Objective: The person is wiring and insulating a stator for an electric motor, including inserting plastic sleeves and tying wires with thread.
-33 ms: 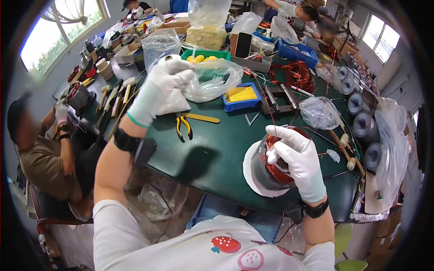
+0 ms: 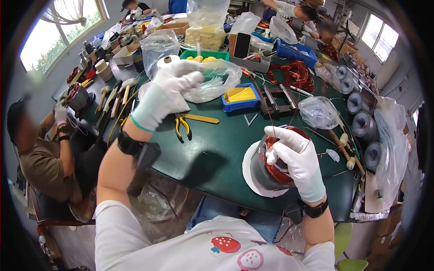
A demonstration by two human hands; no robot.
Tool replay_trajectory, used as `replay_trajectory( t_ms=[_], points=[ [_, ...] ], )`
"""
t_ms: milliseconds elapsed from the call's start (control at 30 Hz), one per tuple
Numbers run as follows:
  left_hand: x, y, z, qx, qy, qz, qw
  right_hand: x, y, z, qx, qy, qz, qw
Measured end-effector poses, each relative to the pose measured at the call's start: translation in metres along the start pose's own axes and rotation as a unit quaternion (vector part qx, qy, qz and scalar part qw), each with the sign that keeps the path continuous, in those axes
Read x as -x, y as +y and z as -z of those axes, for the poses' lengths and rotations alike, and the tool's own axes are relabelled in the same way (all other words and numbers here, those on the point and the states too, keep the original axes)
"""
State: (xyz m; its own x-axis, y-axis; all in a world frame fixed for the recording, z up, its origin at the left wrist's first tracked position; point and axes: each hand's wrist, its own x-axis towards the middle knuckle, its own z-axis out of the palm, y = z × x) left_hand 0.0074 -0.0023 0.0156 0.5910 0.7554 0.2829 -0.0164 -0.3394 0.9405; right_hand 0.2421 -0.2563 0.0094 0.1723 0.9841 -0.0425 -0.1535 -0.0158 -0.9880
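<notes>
My left hand (image 2: 178,80), in a white glove with a teal-edged cuff, is raised over the table with its fingers closed. A thin pale streak, too blurred to name, rises by its fingertips. My right hand (image 2: 291,156), gloved too, lies over a grey motor stator (image 2: 263,171) with red-brown copper windings (image 2: 275,170). Its index finger stretches out while the others curl; what they hold is hidden. Thin copper wire (image 2: 271,118) runs upward by the index fingertip. The stator rests on a white round pad (image 2: 248,174). Yellow-handled pliers (image 2: 183,128) lie below my left hand.
Behind stand a blue tray of yellow sticks (image 2: 239,95), a green bin (image 2: 224,55), a metal fixture (image 2: 280,97) and coiled copper wire (image 2: 294,74). Mallets (image 2: 346,151) lie right, hammers (image 2: 129,83) left. A co-worker (image 2: 43,153) handles another stator (image 2: 77,97) at far left.
My left hand has shifted slightly right and down, and the white spool behind it shows more. My right hand and the stator are nearly unmoved.
</notes>
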Motion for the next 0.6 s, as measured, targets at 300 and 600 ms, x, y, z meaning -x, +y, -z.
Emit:
replay_trajectory(
  t_ms=[300,600],
  points=[
    [0.0,0.02,-0.073,0.352,-0.037,0.033,0.935,0.006,-0.001,0.007,0.03,-0.017,-0.014,0.999],
    [-0.001,0.032,-0.077,0.347,-0.002,0.037,0.937,0.007,-0.004,0.005,0.038,-0.012,-0.012,0.999]
  ],
)
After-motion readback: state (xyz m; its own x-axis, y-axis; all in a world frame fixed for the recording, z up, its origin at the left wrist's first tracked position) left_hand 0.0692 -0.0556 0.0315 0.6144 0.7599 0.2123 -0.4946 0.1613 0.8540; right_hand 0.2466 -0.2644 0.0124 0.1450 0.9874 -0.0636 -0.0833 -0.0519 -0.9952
